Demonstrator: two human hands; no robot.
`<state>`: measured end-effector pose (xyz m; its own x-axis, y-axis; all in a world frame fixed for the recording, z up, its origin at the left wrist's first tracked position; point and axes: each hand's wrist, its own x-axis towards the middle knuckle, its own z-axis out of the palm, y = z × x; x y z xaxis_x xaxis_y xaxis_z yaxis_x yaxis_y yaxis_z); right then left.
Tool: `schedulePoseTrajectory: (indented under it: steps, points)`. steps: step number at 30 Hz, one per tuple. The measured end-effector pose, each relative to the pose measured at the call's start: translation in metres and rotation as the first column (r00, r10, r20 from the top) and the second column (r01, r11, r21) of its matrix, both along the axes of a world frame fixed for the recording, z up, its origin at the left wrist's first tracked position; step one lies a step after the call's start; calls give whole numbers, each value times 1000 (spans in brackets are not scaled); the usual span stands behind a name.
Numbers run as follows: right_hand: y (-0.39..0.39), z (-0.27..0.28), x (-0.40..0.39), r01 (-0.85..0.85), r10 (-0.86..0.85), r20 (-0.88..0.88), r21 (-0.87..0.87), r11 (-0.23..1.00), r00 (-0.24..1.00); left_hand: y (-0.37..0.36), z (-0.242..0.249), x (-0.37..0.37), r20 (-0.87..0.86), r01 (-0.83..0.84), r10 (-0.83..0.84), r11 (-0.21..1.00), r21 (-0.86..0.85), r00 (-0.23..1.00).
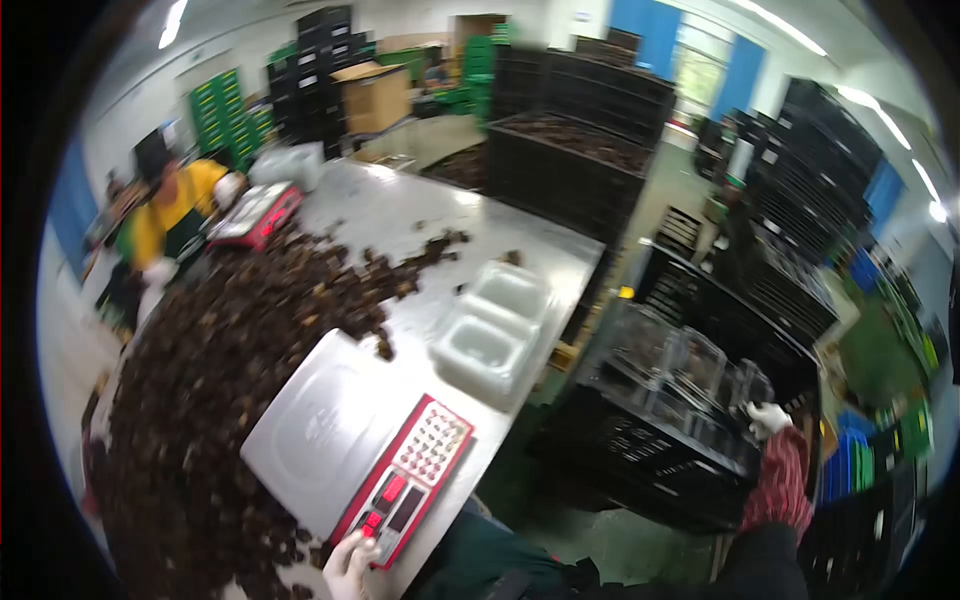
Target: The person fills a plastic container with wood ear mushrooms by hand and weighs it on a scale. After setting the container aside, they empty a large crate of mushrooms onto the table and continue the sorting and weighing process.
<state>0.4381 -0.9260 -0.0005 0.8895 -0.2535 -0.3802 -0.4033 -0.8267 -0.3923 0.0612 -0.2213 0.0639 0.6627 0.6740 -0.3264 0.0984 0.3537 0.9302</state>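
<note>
My left hand (349,567), in a white glove, rests at the front corner of a red and white weighing scale (430,450), with its fingers stretched out against the edge. The scale's pale weighing plate (320,425) has nothing on it. To the right, my right hand (768,420), also gloved in white under a red checked sleeve, reaches into a black crate (640,450). Its fingers are closed at the end of a clear plastic box (750,385) there. Several other clear boxes (690,360) lie in the crate, holding contents I cannot make out.
A big heap of dark brown, mushroom-like pieces (230,370) covers the table's left side. Clear plastic trays (490,335) stand on the metal table (420,235). Opposite, a co-worker (175,210) stands by another red scale (262,213). Black crates (575,130) are stacked behind.
</note>
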Motion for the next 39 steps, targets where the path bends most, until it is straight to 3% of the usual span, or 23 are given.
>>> schedulePoseTrajectory:
  steps: [1, 3, 4, 5, 6, 7, 8, 9, 10, 12, 13, 14, 15, 18, 21, 22, 23, 25, 26, 27, 29, 35, 39]
  points:
    - [9, 2, 9, 168, -165, -30, 168, 971, 986, 12, -44, -7, 85, -41, 34, 996, 85, 996]
    - [37, 15, 26, 30, -70, 41, 615, 788, 997, 9, -35, -4, 96, -3, -8, 994, 114, 995]
    - [53, 20, 36, -12, -27, 66, 528, 849, 997, 7, -30, -3, 100, -29, 19, 994, 101, 995]
    - [85, 29, 48, -128, 91, 147, 265, 956, 985, 11, -31, -6, 68, -34, 15, 953, 301, 998]
    - [92, 17, 71, -138, 93, 272, 149, 979, 958, 20, -47, -12, 34, -62, 54, 936, 346, 998]
    - [82, 2, 112, -377, 598, 419, -498, 781, 683, 20, -34, -12, 105, -130, 109, 966, 224, 989]
    - [148, 41, 95, -314, 564, 588, -477, 821, 580, 26, -26, -15, 122, -175, 153, 964, 200, 981]
    - [235, 97, 49, -354, 254, 729, -18, 935, 635, 35, -29, -22, 105, -181, 154, 919, 350, 983]
    - [271, 107, 40, -384, 243, 784, -7, 923, 572, 48, -32, -27, 32, -153, 162, 821, 550, 986]
    - [363, 126, 1, -575, 338, 879, -93, 813, 337, 85, -42, -36, -15, -87, 175, 557, 826, 984]
    - [405, 134, -24, -693, 403, 903, -198, 694, 146, 102, -38, -37, -37, -76, 177, 590, 804, 983]
    - [443, 138, -42, -713, 497, 865, -309, 629, 63, 128, -51, -37, -26, -67, 226, 396, 916, 974]
    - [474, 134, -50, -716, 581, 814, -419, 558, -24, 150, -56, -35, -60, -40, 305, 311, 949, 950]
    - [550, 90, -31, -726, 636, 771, -450, 519, -24, 201, -49, -23, -292, 216, 519, 204, 955, 803]
    - [588, 2, 28, -627, 728, 680, -605, 491, -87, 223, -78, -17, -516, 467, 502, 232, 853, 694]
    - [598, -2, 24, -709, 801, 598, -553, 438, 28, 218, -80, -18, -527, 496, 481, 203, 844, 701]
    - [602, -8, 26, -711, 805, 594, -558, 428, 19, 208, -84, -20, -519, 507, 518, 180, 843, 680]
    - [604, -19, 29, -739, 751, 647, -440, 509, 132, 192, -95, -33, -562, 451, 361, 349, 821, 744]
    - [604, -20, 27, -746, 725, 654, -369, 554, 214, 179, -99, -43, -505, 428, 398, 270, 863, 766]
    - [602, -23, 28, -752, 733, 646, -372, 544, 211, 165, -99, -54, -445, 404, 430, 188, 895, 786]
    - [600, -29, 34, -755, 722, 677, -398, 521, 142, 146, -99, -74, -409, 332, 432, 244, 911, 804]
    - [598, -27, 36, -769, 737, 654, -381, 513, 168, 130, -67, -100, -372, 287, 383, 262, 922, 845]
    - [597, -33, 41, -763, 728, 674, -404, 504, 124, 169, -51, -80, -153, 70, 469, 190, 979, 870]
